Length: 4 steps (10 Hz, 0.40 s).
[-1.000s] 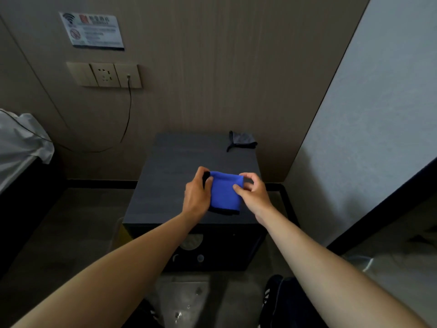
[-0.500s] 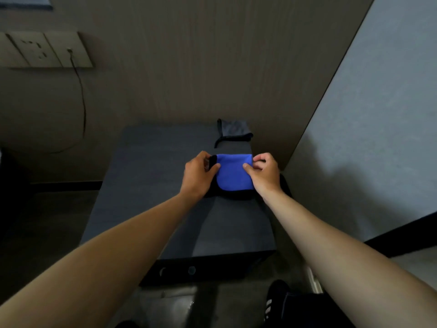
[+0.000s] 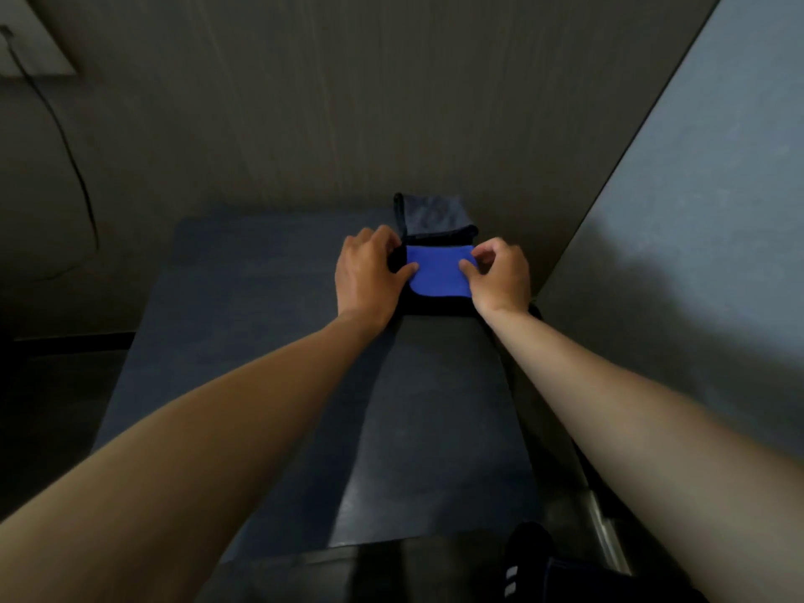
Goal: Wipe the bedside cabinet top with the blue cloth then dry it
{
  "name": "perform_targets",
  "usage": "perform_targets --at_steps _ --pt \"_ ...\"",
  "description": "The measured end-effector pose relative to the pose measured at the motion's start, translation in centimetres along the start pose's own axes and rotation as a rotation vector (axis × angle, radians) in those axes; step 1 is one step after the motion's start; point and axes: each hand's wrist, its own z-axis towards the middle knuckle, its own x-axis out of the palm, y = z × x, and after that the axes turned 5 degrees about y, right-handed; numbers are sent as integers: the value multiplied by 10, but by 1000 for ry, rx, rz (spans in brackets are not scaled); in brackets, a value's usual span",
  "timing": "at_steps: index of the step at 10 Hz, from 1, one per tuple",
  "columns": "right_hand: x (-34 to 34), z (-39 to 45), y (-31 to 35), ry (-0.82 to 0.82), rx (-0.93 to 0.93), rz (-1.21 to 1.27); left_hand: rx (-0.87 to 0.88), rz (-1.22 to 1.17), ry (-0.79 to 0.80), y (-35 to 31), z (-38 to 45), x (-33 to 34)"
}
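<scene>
A folded blue cloth (image 3: 439, 272) with a black edge sits over the far right part of the dark grey bedside cabinet top (image 3: 261, 324). My left hand (image 3: 370, 276) pinches its left side between thumb and fingers. My right hand (image 3: 500, 276) pinches its right side the same way. The cloth hangs just above or on the top; I cannot tell which. Right behind it, against the wall, lies a folded grey cloth (image 3: 430, 215).
A wood-panel wall (image 3: 348, 102) stands behind the cabinet and a pale wall (image 3: 696, 232) closes in on the right. A socket plate with a black cable (image 3: 65, 158) is at the upper left. My dark shoe (image 3: 526, 554) shows below the cabinet front.
Both hands carried the blue cloth from the cabinet's front edge to its far right part, close to the grey cloth. My head came nearer and tilted down.
</scene>
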Motion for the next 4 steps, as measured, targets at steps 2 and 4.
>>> perform_targets --at_steps 2,4 --pt "-1 5 3 14 31 42 50 112 83 -7 6 -12" --pt "-30 -13 28 30 -67 149 133 127 40 -33 0 -55"
